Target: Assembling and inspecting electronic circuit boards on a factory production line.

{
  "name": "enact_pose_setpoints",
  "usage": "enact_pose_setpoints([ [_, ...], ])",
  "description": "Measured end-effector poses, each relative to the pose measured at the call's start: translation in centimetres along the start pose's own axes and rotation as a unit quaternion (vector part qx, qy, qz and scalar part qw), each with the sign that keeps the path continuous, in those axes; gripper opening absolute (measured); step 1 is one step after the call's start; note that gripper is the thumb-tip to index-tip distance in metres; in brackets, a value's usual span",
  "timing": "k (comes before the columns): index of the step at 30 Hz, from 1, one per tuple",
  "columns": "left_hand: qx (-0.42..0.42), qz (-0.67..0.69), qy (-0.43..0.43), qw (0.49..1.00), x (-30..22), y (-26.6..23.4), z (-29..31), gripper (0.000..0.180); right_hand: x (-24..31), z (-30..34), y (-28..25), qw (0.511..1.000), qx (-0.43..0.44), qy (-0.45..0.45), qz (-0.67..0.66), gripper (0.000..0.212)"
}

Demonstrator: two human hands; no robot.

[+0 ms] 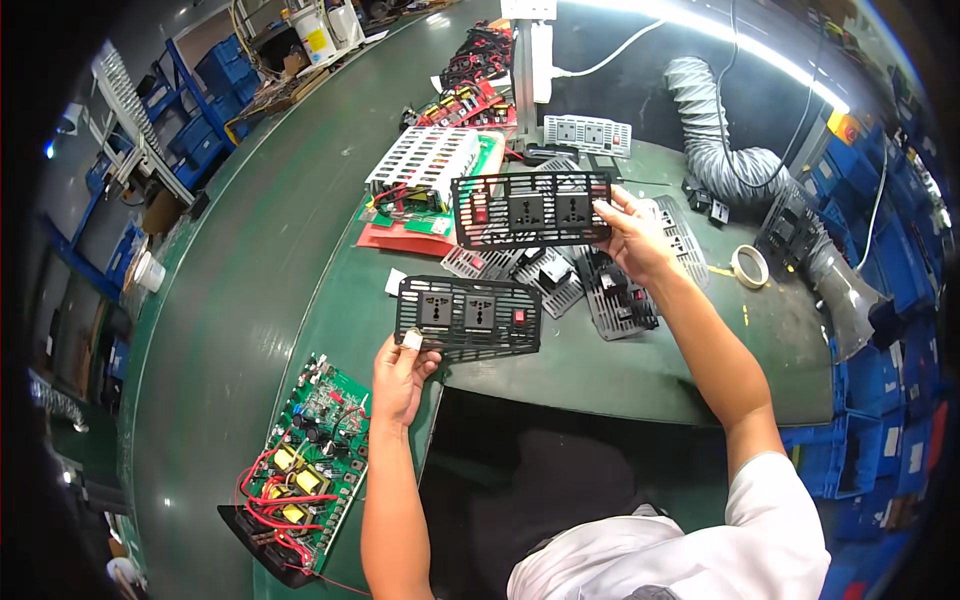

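Note:
My left hand (402,380) grips the lower left edge of a black slotted socket panel (458,312), which has two sockets and a red rocker switch at its right. A white cover sits on the thumb tip. Farther back, my right hand (635,238) pinches the right end of a second black socket panel (545,210). This one has two sockets, with its red switch on the left. Both panels are held up, facing me, apart from each other. Beneath and behind them lie grey socket panels (618,300), partly hidden.
A green circuit board (325,440) with red wires lies by my left forearm. Behind the panels stands a white slotted casing (425,155) on a board. A tape roll (750,266), a ribbed duct (700,110) and blue bins (860,450) are on the right.

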State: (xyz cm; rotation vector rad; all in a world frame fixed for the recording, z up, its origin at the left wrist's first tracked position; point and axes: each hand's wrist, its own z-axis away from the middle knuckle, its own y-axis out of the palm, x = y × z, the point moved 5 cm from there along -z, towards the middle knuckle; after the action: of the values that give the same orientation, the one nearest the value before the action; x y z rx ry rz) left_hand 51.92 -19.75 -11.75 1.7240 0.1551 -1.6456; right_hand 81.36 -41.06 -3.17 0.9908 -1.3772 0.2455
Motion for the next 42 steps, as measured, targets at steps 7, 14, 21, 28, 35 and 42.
enact_pose_setpoints([
  [7,-0.057,-0.536,-0.119,0.834,-4.2,2.8,1.6,0.021,6.6,-2.1,0.0,0.979,-0.051,-0.139,0.138,0.02],
  [14,0.131,-0.215,-0.017,0.968,-9.0,11.9,1.6,0.035,6.8,0.4,13.0,0.754,0.307,-0.185,0.55,0.024],
  [21,0.081,-0.183,0.004,0.98,-6.1,11.1,-0.6,0.013,7.5,1.1,15.1,0.82,0.236,-0.201,0.48,0.047],
  [28,-0.028,0.131,0.059,0.989,-2.8,6.9,-2.8,0.012,-0.4,1.2,7.1,0.975,0.124,0.062,0.174,0.047],
  [35,-0.049,-0.001,0.05,0.998,-2.8,5.4,-3.0,0.021,-3.4,0.5,5.4,0.98,0.103,0.071,0.152,0.015],
  [42,-0.113,-0.265,0.147,0.946,-3.2,0.7,-4.0,0.033,-4.7,-0.4,4.1,0.967,0.047,0.014,0.25,0.015],
])
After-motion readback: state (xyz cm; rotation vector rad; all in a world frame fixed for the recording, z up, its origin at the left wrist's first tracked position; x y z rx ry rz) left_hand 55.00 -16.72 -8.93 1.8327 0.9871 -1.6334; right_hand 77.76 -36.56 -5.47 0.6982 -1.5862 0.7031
